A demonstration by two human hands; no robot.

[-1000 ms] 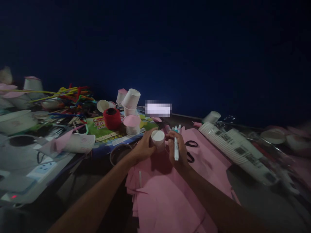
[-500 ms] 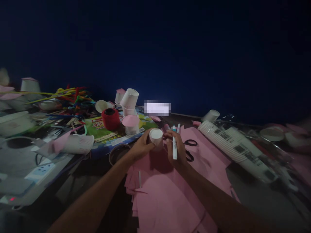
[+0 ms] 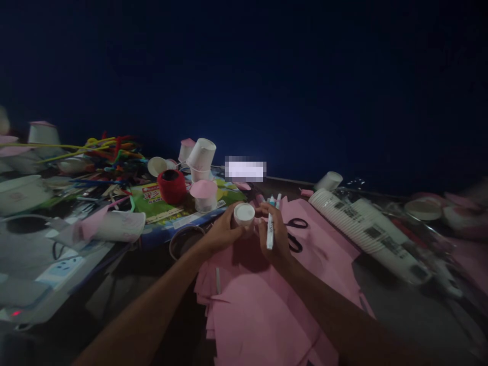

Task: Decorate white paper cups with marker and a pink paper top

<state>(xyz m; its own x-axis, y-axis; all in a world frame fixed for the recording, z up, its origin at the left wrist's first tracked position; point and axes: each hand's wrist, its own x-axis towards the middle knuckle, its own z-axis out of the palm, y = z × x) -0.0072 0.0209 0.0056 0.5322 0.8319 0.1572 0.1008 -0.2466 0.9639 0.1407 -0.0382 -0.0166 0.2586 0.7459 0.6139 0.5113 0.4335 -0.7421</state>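
My left hand [image 3: 225, 230] is wrapped round the left side of a white paper cup [image 3: 244, 213], whose closed base faces up toward me. On the cup's other side, my right hand [image 3: 275, 235] holds a white marker pen [image 3: 270, 231] with its lower end sticking out over the palm side. Its fingertips are close against the cup; whether they touch it I cannot tell. Underneath both hands lie stacked sheets of pink paper [image 3: 259, 310]. Black-handled scissors [image 3: 296, 223] rest on the paper just right of my right hand.
A sleeve of stacked paper cups [image 3: 362, 234] lies at the right. Behind my left hand are a red yarn ball [image 3: 171, 187], a cup with a pink cone top [image 3: 205, 195] and a green packet [image 3: 150, 203]. Farther left are coloured pipe cleaners [image 3: 114, 150] and a power strip [image 3: 63, 269].
The cup has tipped slightly, so more of its base rim shows. The marker in my right hand has shifted a little left and slants more. The whole view has drifted slightly.
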